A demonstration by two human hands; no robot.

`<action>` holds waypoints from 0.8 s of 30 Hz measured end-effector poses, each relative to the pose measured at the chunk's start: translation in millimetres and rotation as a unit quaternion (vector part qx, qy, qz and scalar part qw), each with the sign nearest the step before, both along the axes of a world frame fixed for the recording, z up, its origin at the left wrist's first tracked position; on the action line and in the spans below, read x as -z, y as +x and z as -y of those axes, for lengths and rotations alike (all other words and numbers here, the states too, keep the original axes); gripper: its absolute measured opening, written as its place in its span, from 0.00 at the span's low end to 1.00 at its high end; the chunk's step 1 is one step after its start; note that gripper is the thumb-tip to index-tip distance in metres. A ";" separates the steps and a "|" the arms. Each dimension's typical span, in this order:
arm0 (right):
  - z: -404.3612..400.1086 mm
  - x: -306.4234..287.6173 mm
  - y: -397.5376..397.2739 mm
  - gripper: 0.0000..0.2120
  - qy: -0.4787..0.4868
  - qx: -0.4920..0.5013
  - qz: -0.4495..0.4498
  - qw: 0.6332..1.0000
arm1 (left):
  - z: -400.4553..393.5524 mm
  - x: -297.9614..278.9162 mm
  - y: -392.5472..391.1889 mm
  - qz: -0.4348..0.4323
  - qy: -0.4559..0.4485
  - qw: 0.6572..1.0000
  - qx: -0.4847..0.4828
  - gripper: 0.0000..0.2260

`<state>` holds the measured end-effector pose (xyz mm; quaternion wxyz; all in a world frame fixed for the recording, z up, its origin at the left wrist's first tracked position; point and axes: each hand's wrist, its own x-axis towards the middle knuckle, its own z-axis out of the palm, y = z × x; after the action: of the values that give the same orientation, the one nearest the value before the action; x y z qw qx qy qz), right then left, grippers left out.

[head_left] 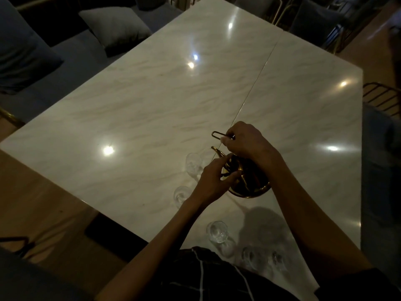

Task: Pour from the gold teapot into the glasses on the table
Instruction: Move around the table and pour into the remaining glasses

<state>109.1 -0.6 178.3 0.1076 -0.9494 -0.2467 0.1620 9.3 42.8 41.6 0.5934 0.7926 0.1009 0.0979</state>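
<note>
The gold teapot [249,185] hangs tilted above the white marble table [152,101], its spout [217,151] pointing left toward a clear glass [193,164]. My right hand [247,142] is closed on the thin wire handle [218,134] above the pot. My left hand [213,179] presses its fingers on the teapot's lid area. A second glass [181,193] stands just left of my left wrist. Several more clear glasses [218,233] stand near the table's front edge, close to my body. No stream of liquid can be made out in the dim light.
A seam [260,74] runs across the marble top. Dark cushioned seats with a grey pillow [115,29] line the far left. A gold wire chair [382,98] stands at the right edge. Wooden floor [43,192] shows to the left.
</note>
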 end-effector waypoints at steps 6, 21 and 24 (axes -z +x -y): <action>1.4 -2.4 1.0 0.15 -0.010 -0.009 -0.007 1.000 | 3.4 -2.4 -1.5 0.008 -0.002 1.000 -0.002 0.23; -2.3 -4.1 1.1 0.15 -0.013 -0.024 -0.020 0.999 | 1.8 -1.0 -2.7 0.012 -0.004 1.000 -0.011 0.22; -3.2 -3.9 1.7 0.15 -0.011 -0.024 -0.022 0.999 | 0.2 -0.2 -1.9 0.012 -0.007 1.000 -0.009 0.22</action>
<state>110.7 2.6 182.2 0.0988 -0.9405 -0.2655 0.1878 7.4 42.6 41.8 0.5994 0.7860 0.1017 0.1121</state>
